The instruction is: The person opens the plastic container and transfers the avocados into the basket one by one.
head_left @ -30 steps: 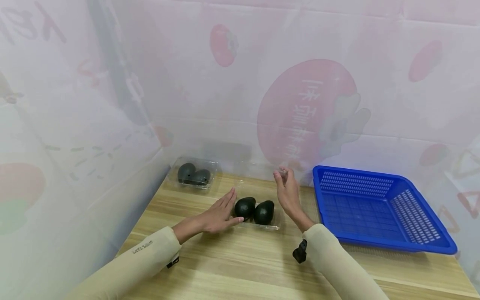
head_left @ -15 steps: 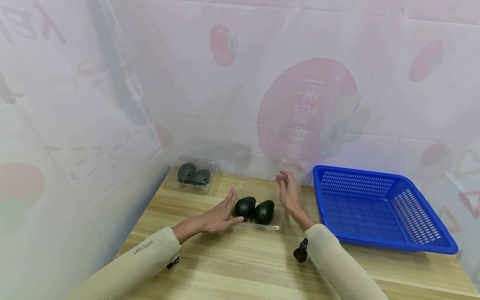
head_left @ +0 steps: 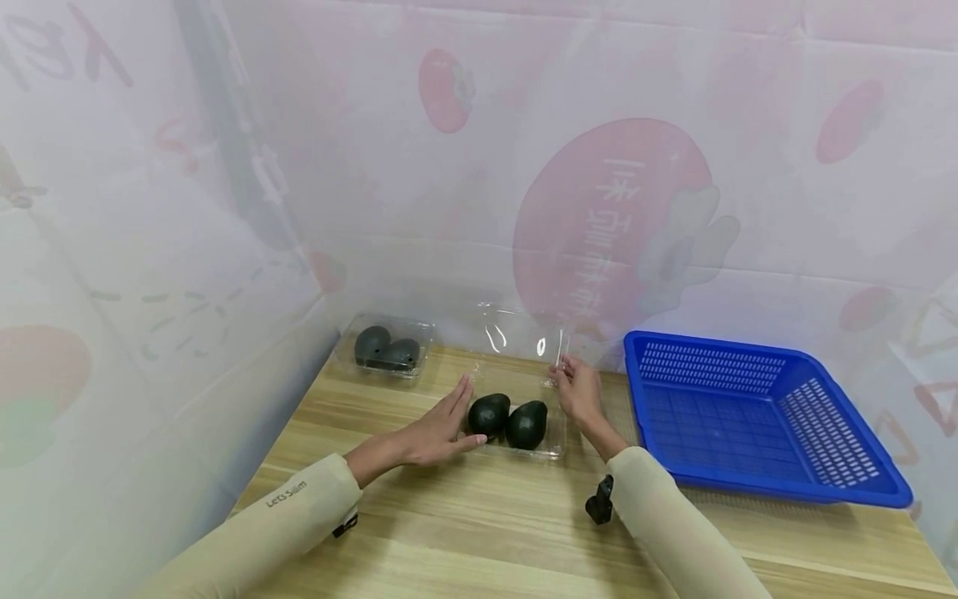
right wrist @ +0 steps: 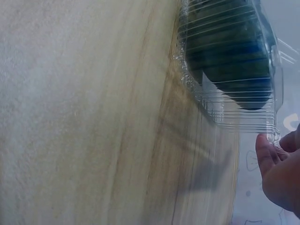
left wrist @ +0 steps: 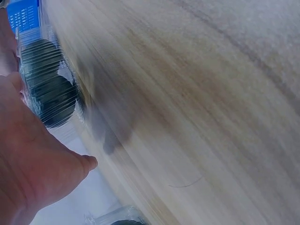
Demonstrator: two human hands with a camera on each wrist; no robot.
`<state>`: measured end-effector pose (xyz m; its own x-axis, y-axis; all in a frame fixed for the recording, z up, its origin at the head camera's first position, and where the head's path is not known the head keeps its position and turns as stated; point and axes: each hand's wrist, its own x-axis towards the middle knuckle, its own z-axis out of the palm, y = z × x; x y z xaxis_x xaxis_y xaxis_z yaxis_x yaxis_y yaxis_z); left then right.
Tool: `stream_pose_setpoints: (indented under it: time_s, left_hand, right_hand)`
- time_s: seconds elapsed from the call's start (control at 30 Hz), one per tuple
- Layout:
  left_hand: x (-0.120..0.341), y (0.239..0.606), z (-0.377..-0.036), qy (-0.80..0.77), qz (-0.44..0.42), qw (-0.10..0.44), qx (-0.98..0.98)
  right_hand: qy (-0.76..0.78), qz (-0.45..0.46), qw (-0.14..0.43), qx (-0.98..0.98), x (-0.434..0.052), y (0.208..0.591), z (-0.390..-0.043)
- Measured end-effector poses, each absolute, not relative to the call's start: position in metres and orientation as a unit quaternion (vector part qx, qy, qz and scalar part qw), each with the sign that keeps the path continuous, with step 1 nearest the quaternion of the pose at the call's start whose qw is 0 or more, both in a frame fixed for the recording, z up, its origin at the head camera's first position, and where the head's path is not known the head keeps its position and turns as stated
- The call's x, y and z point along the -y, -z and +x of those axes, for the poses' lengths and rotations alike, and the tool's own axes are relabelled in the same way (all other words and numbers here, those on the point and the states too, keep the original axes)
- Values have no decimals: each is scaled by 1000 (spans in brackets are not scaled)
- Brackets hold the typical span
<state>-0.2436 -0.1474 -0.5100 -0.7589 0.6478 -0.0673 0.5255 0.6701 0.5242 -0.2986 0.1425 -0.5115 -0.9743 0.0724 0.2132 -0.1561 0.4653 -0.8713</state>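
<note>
Left hand (head_left: 434, 430) flat, fingers straight against clear box (head_left: 550, 441) | right hand (head_left: 580, 393) pinching its raised lid (head_left: 524, 337)

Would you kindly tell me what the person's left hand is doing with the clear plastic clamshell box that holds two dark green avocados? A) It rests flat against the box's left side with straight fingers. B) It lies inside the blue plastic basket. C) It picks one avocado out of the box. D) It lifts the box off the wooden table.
A: the left hand lies flat, fingers straight, against the left side of the clear plastic clamshell box beside the two dark green avocados.
</note>
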Motion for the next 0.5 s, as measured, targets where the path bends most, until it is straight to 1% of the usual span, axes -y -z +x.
stream_pose_setpoints:
  time_s: [0.2,0.5]
  left_hand:
    - [147,507,-246,-239,324,131,-906]
    - [148,509,-249,-240,332,117,-905]
  right_hand:
    - [-494,16,86,865,-144,510,-298]
    - [-459,6,74,885,-147,507,-299]
